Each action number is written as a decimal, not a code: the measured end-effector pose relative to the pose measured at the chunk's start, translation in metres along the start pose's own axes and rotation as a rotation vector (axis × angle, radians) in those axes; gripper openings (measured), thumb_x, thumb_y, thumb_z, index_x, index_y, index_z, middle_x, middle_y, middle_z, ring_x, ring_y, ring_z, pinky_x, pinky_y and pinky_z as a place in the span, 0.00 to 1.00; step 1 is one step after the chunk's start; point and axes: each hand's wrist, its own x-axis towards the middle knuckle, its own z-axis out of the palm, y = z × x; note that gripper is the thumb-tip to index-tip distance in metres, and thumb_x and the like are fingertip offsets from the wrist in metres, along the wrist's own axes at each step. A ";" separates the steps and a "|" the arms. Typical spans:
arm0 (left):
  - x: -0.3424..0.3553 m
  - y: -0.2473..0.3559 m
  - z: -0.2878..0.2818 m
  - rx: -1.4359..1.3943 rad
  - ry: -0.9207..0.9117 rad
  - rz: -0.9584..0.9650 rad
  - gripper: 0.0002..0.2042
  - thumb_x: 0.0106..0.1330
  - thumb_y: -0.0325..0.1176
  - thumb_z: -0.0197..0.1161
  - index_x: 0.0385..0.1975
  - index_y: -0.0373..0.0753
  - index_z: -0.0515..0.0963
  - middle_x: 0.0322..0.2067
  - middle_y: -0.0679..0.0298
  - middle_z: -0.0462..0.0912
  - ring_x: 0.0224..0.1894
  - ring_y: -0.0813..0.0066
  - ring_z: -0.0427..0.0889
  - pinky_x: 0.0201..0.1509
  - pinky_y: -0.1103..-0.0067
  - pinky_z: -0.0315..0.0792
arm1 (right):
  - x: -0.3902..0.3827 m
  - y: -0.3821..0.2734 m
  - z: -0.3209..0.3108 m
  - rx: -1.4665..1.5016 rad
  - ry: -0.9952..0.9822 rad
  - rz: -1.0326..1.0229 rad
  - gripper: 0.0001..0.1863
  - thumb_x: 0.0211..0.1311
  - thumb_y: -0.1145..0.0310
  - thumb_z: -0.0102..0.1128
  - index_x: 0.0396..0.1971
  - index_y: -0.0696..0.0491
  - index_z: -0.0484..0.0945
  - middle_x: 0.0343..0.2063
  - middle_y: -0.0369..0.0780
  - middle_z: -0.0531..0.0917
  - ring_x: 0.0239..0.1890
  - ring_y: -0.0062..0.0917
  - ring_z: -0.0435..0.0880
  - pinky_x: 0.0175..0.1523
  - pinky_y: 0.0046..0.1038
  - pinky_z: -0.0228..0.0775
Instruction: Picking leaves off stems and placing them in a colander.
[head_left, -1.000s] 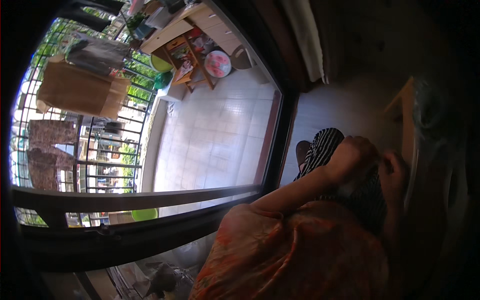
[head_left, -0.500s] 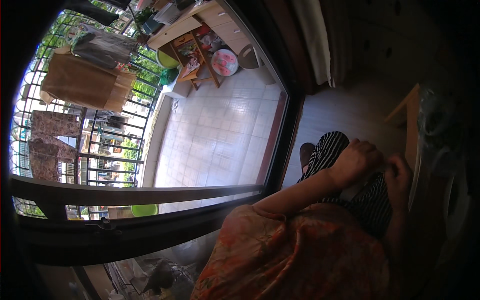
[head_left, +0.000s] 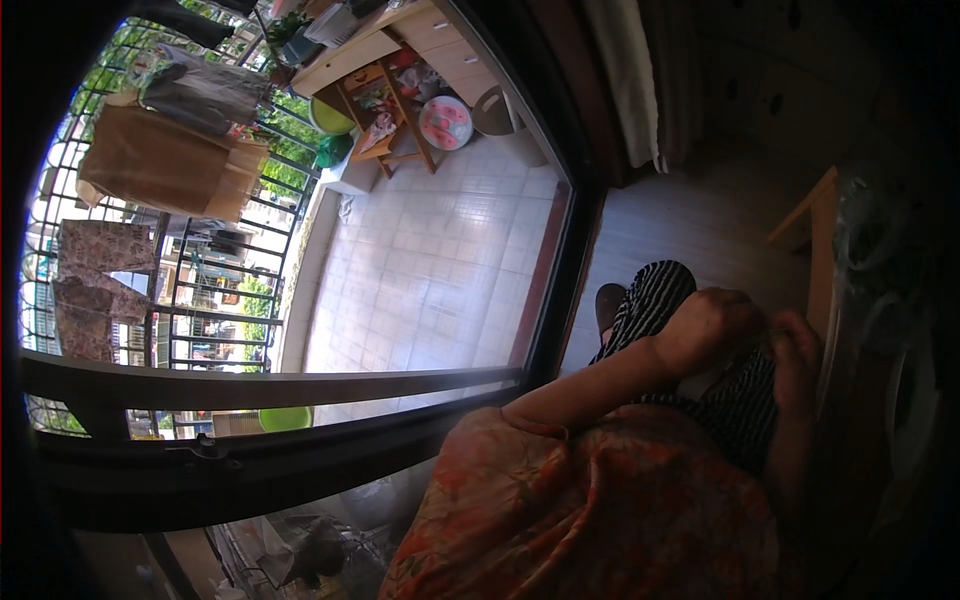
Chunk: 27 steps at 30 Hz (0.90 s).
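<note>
Above my lap, in striped trousers point(head_left: 660, 295), my two hands are held close together. My left hand point(head_left: 712, 328) is closed, its knuckles turned up and its fingertips pointing toward the other hand. Facing it, my right hand point(head_left: 795, 355) has curled fingers, with thumb and fingertips drawn together in shadow and slightly blurred. Anything between the fingertips is too small and dark to make out. Nearest to the right hand is the wooden edge point(head_left: 825, 260) of a table or stool carrying clear plastic bags point(head_left: 880, 240).
A dark-framed sliding door point(head_left: 560, 330) stands at my left, a tiled balcony point(head_left: 420, 270) beyond it. Out there are hanging clothes point(head_left: 165, 160), a wooden folding stand point(head_left: 395, 120), a round pink-patterned basin point(head_left: 446, 123) and a green basin point(head_left: 286, 418). A pale curtain point(head_left: 640, 90) hangs ahead.
My hands stay together, with the left hand's fingers shifting slightly and the right fingers moving a little. The whole view has shifted very slightly.
</note>
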 end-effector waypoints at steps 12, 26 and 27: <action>-0.002 0.000 0.000 -0.110 0.064 -0.126 0.06 0.57 0.27 0.64 0.33 0.36 0.80 0.30 0.55 0.82 0.33 0.56 0.83 0.35 0.70 0.77 | -0.004 0.007 0.015 -0.063 0.068 0.073 0.12 0.62 0.69 0.54 0.43 0.56 0.75 0.32 0.29 0.75 0.32 0.13 0.70 0.38 0.18 0.64; -0.005 0.002 0.008 -0.331 0.020 -0.329 0.09 0.58 0.25 0.64 0.39 0.35 0.80 0.35 0.53 0.83 0.39 0.59 0.83 0.43 0.71 0.76 | -0.010 0.016 0.019 -0.097 0.131 0.051 0.12 0.64 0.69 0.55 0.45 0.57 0.76 0.35 0.33 0.78 0.37 0.17 0.75 0.45 0.23 0.69; -0.004 0.005 0.003 -0.276 0.015 -0.366 0.09 0.58 0.24 0.64 0.39 0.35 0.80 0.36 0.53 0.83 0.40 0.59 0.83 0.45 0.71 0.75 | -0.007 0.027 0.019 -0.129 0.171 -0.032 0.10 0.63 0.70 0.56 0.42 0.56 0.77 0.34 0.33 0.78 0.38 0.18 0.75 0.45 0.23 0.69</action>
